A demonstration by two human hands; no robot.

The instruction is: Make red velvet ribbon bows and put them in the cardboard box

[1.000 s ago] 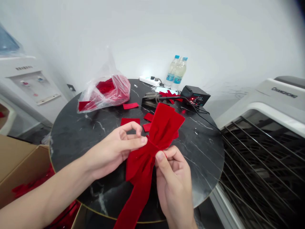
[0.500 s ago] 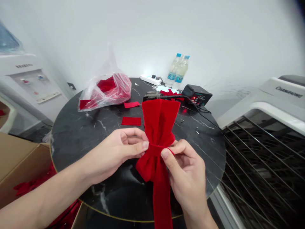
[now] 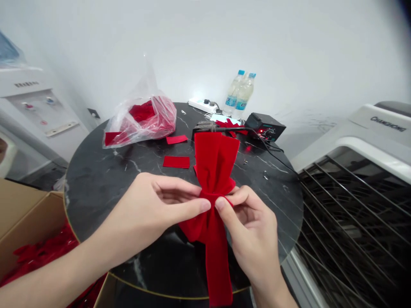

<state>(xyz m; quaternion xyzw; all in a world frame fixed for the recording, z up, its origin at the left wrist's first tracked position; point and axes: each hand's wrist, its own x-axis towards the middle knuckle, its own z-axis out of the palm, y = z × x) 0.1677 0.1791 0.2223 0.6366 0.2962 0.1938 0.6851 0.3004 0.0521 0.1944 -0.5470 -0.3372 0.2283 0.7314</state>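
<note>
A red velvet bow stands upright between my hands over the front half of the table, its long tail hanging toward me. My left hand pinches the bow's gathered middle from the left, thumb in front and fingers behind. From the right, my right hand grips the same red band around the middle between thumb and forefinger. Both thumb tips almost meet there. Past the bow, a flat red velvet strip and a smaller red piece lie on the table.
The round black marbled table also carries a plastic bag of red fabric, a power strip, two water bottles and a black control box with a cord. A cardboard box stands left; a Changhong cooler stands right.
My left thumb has slid right along the band toward the right thumb. The bow's upper part looks narrower, and the gather is squeezed tighter. The right hand keeps its pinch.
</note>
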